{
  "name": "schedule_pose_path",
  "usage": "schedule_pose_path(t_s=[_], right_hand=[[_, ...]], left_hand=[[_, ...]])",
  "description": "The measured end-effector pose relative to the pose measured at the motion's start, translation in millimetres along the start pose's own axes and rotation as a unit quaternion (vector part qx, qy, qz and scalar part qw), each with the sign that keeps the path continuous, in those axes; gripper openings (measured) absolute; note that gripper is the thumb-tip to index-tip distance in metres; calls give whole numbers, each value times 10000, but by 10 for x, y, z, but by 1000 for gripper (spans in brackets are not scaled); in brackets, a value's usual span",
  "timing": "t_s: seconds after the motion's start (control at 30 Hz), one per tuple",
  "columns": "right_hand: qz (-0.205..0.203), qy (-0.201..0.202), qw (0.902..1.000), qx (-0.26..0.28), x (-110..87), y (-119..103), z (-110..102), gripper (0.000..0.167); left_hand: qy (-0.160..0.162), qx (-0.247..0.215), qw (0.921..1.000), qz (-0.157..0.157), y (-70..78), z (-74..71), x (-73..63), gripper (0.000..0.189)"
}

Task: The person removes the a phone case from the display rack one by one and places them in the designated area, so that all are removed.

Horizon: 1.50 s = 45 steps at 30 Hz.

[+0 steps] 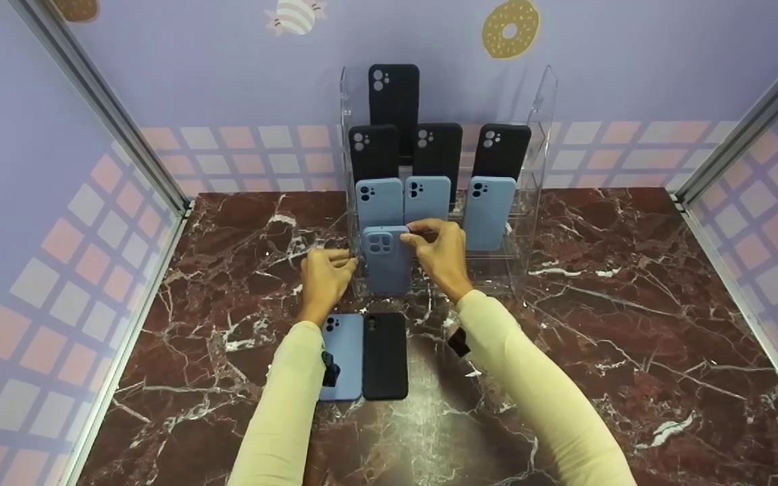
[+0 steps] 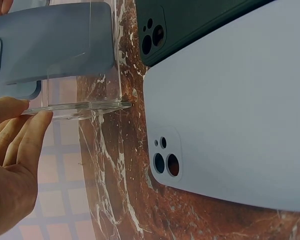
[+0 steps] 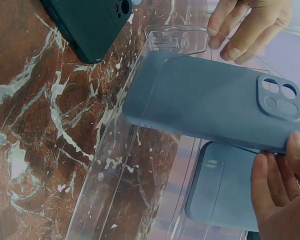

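A grey-blue phone case (image 1: 389, 270) stands upright in the lowest front tier, at the left end, of a clear stepped display rack (image 1: 497, 264). My right hand (image 1: 444, 256) pinches the case's upper right corner between thumb and fingers, as the right wrist view shows with the same hand (image 3: 285, 195). At the rack's left side, my left hand (image 1: 325, 277) grips the edge of the clear side panel (image 2: 100, 105) between thumb and fingertips. Behind, light blue cases (image 1: 489, 212) fill part of the middle tier, and black cases (image 1: 502, 150) stand higher up.
On the marble-patterned table, a light blue case (image 1: 348, 347) and a black case (image 1: 385, 358) lie side by side in front of the rack, near my left forearm. One more black case (image 1: 394, 98) stands on the top tier. Patterned walls (image 1: 227, 81) enclose the table's back and sides.
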State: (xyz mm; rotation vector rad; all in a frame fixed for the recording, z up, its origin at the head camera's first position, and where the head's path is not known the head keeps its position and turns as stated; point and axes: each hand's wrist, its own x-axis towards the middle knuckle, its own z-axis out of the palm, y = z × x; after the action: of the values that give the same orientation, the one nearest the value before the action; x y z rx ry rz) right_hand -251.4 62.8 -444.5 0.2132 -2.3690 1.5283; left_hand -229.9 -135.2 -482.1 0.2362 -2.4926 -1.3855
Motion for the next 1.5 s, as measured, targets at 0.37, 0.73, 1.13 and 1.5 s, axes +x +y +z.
schedule_pose_path(t_s=[0.37,0.73,1.13,1.5], right_hand=[[-325,342,9983,337,-15,-79,-137,15],[-591,443,9940,811,-72,-171,-482,14],[-23,201,9976,659,-298,-1,-730,15],[743,-284,9954,529,-518,296,-864,15]], left_hand=[[-5,42,10000,4,-8,4,-2,19],[11,37,10000,-21,-6,8,3,19],[34,92,10000,-17,-1,-7,1,18],[-72,47,9999,-111,2,-1,3,19]])
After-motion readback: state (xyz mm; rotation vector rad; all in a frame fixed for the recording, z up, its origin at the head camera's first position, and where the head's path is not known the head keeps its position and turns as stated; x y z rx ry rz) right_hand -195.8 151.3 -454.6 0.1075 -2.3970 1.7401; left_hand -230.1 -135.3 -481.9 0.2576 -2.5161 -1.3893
